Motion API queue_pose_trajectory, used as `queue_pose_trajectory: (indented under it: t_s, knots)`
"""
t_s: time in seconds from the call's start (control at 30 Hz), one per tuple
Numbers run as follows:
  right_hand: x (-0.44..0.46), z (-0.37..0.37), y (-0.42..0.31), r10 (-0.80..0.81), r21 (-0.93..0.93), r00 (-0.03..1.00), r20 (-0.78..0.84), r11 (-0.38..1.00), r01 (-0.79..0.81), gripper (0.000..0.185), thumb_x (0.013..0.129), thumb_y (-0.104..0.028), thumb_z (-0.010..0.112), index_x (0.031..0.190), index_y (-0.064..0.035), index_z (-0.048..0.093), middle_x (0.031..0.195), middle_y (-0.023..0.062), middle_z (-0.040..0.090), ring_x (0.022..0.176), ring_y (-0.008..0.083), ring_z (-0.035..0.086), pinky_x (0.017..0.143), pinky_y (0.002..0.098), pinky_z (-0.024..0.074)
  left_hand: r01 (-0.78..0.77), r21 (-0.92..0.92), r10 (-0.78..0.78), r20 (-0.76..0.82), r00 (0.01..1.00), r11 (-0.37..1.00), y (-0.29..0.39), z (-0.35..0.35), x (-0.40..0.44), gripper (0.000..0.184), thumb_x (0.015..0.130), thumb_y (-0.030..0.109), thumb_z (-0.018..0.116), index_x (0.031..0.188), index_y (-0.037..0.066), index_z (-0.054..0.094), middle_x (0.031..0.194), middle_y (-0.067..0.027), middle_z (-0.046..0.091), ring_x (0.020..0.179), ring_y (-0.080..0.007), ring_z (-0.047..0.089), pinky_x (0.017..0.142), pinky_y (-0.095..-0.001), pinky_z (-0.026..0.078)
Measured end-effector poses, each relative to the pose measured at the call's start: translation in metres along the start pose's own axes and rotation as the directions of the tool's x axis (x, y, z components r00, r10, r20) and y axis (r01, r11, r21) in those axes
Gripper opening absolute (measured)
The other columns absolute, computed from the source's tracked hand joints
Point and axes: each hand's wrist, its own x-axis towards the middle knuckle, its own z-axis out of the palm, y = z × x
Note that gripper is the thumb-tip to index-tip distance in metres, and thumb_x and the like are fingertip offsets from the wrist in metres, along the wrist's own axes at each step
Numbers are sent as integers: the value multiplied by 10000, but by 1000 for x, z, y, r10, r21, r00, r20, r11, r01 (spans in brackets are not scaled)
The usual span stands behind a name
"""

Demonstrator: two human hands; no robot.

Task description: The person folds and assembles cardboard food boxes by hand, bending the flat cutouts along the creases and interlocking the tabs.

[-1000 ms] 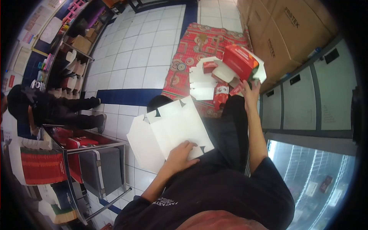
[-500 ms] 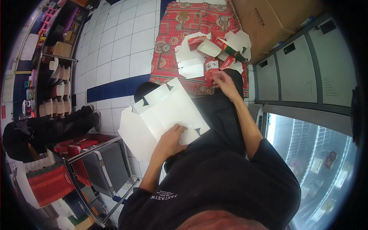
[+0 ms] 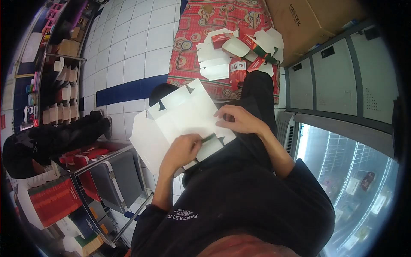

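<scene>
A flat white cardboard box blank [image 3: 184,113] with cut slots and flaps lies tilted across my lap. My left hand [image 3: 182,152] is on its near part, fingers bent and closed at a folded-up flap that shows a thin dark green edge. My right hand [image 3: 242,120] is at the blank's right edge, with thumb and fingertips curled onto the card. The blank's underside is hidden.
Several red, green and white box pieces [image 3: 239,49] lie on the red patterned mat [image 3: 188,55] ahead. A large brown carton [image 3: 299,30], grey lockers [image 3: 336,73] and a lit fridge [image 3: 351,180] stand right. Left are a metal-framed rack [image 3: 107,158] and a person in dark clothes [image 3: 51,141].
My right hand has come back from the red box pieces on the mat to the blank's right edge. My left hand has shifted slightly left, and the near flap is now bent up.
</scene>
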Motion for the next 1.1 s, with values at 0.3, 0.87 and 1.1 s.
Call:
queue_pose_trajectory:
  t_s: [0.3, 0.87, 1.1]
  knots:
    - [2, -4, -34, -176, 575, 973, -152, 784, 232, 356, 986, -128, 839, 1282, 2, 690, 1207, 32, 722, 1205, 154, 654, 1053, 327, 518, 49, -162, -101, -332, 938, 986, 40, -52, -20, 179, 1118, 168, 609, 1188, 17, 677, 818, -218, 718, 740, -367, 723, 698, -441, 530]
    - [-1, 35, -98, -430, -153, 759, -489, 899, 411, 173, 915, -17, 830, 1058, -34, 734, 1223, 110, 640, 928, 260, 711, 789, 381, 603, -46, -105, 0, -402, 916, 993, 66, -70, -35, 206, 1035, 57, 710, 1200, 20, 827, 929, -142, 738, 786, -226, 702, 732, -337, 540]
    - [3, 29, -106, -517, -244, 817, -256, 852, 463, 180, 877, -45, 861, 1011, -73, 744, 1288, 117, 630, 1013, 280, 693, 834, 389, 602, -40, -135, -3, -305, 952, 990, 71, -72, -40, 201, 1029, 80, 722, 1204, 38, 814, 975, -120, 754, 765, -258, 741, 699, -333, 588]
